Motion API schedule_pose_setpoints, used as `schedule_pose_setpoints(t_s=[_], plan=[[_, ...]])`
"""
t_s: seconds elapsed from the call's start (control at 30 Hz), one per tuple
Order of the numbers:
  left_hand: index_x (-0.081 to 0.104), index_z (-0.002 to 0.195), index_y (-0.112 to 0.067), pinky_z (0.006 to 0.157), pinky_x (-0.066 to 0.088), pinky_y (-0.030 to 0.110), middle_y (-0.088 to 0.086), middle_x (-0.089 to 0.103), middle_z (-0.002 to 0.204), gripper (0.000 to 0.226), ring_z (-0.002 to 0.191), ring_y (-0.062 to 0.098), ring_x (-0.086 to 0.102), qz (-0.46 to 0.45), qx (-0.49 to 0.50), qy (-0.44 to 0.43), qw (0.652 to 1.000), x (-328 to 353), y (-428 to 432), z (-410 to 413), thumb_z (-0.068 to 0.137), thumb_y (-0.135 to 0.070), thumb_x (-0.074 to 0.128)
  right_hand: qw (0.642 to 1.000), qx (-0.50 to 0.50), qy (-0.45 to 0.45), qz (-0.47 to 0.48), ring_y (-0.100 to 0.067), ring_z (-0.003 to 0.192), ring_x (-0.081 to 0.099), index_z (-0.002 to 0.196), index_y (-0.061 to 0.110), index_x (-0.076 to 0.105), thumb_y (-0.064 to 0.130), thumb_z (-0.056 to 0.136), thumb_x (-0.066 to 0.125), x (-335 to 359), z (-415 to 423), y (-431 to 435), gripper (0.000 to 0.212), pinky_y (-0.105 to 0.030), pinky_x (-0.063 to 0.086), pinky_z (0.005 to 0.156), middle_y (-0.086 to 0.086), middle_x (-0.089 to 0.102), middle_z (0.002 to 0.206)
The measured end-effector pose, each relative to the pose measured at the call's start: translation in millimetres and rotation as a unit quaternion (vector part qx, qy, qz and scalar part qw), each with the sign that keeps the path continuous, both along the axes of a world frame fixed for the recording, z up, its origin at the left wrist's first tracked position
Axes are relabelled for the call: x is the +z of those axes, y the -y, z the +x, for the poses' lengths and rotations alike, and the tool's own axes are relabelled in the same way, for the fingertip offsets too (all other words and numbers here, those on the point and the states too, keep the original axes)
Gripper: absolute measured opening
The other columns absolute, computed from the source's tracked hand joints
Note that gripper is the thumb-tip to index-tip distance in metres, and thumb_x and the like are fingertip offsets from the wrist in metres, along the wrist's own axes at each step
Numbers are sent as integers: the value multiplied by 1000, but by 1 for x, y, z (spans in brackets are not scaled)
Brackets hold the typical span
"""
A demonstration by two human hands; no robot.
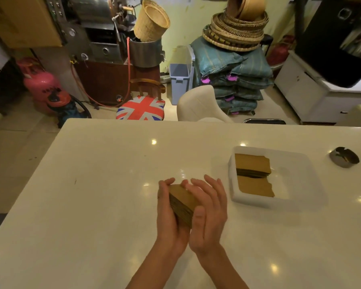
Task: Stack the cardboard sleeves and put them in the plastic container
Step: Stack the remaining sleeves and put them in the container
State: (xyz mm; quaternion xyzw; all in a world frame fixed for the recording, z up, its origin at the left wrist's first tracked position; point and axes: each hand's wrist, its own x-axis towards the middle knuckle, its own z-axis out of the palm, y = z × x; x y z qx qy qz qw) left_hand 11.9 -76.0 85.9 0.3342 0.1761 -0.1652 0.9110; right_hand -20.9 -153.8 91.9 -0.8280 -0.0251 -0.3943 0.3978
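Note:
A thick stack of brown cardboard sleeves (182, 202) is held between both my hands above the middle of the white table. My left hand (167, 213) cups its left side and underside. My right hand (208, 209) presses against its right side with fingers straight. To the right stands a clear plastic container (300, 184). Inside it, along its left part, lie two stacks of sleeves: a taller one at the back (252, 164) and a lower one in front (255, 187).
The white table (104, 184) reaches to a far edge with a flag-patterned stool (141, 108) and a cream chair (198, 105) behind it. A dark ashtray (344, 157) sits at the table's right side.

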Motion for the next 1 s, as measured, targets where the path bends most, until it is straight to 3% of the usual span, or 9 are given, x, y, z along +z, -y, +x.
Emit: schedule_pose_setpoints(t_s=[0.23,0.37,0.43,0.5,0.57,0.67,0.73,0.9,1.0], plan=[[63,104,-15,90,53,56,19,65,122,42,113,39,64,163,2,188,969,14,-21,8,89,-53,62,853,285,-372,229,12,132,38,143,40,38,44,96,49,17,-16,26,48,-16,44,100,47,22,143],[64,95,-9,91,50,60,29,59,113,35,110,50,61,191,23,294,936,15,-17,-4,89,-43,67,679,233,-484,501,-22,122,58,133,42,44,57,87,55,13,-20,49,49,-41,57,91,9,45,141],[64,95,-10,96,48,60,34,56,112,29,111,51,59,223,31,351,909,17,-14,-8,92,-39,64,516,270,-503,639,-38,118,60,133,14,58,35,92,65,7,-22,62,47,-50,56,88,-17,55,137],[65,96,-13,100,46,57,34,57,116,20,116,49,57,244,5,383,891,16,-10,-12,94,-33,63,471,313,-483,668,-39,106,64,124,-1,65,8,85,70,5,-25,70,40,-43,60,80,-28,61,124],[63,96,-17,102,43,55,24,62,125,8,124,42,54,261,-42,372,890,8,-14,-13,93,-22,59,528,310,-469,637,-36,102,66,125,3,62,-2,82,71,2,-24,74,44,-37,60,76,-23,63,122],[60,118,-22,103,43,51,8,60,136,30,130,29,52,325,-100,335,879,-15,-31,-8,89,-17,60,770,234,-435,405,-23,112,62,126,24,51,5,87,70,-14,-15,78,47,-33,58,86,-3,58,124],[45,139,-34,103,45,40,-3,60,132,57,122,22,55,403,-120,310,853,-29,-35,-8,87,-22,67,859,208,-390,259,-9,112,57,124,32,48,8,88,70,-28,-9,79,48,-26,54,90,11,55,120],[45,136,-53,99,46,27,-9,53,126,63,118,10,54,570,-112,349,735,-72,-26,-15,92,-11,61,919,176,-322,141,2,121,50,141,36,40,6,91,64,-72,-10,71,63,-14,43,101,19,51,133],[44,141,-44,102,47,36,-6,46,140,63,129,15,48,581,-125,328,734,-89,-22,-17,94,-8,63,935,130,-318,92,11,135,29,153,42,18,5,95,58,-86,-15,60,79,-1,31,101,7,29,153]])
